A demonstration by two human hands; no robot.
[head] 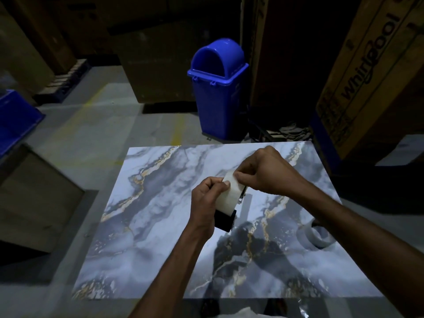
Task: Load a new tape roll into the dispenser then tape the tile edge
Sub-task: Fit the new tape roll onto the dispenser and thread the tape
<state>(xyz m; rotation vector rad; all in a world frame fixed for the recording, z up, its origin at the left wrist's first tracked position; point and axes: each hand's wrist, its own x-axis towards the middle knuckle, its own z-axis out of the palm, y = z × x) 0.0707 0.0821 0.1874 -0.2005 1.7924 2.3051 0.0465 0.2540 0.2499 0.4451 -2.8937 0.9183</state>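
My left hand (204, 203) clamps the light dispenser (226, 220) w/ roll; right hand (259, 173) pinches the tape end (229, 180). Thin, sticky film, tears easily, so I grip at its corner.

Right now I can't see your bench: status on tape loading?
Left hand grips dispenser and roll. Right hand pinches tape end. Tile edge untaped. Spare roll lies right, nothing blocking.
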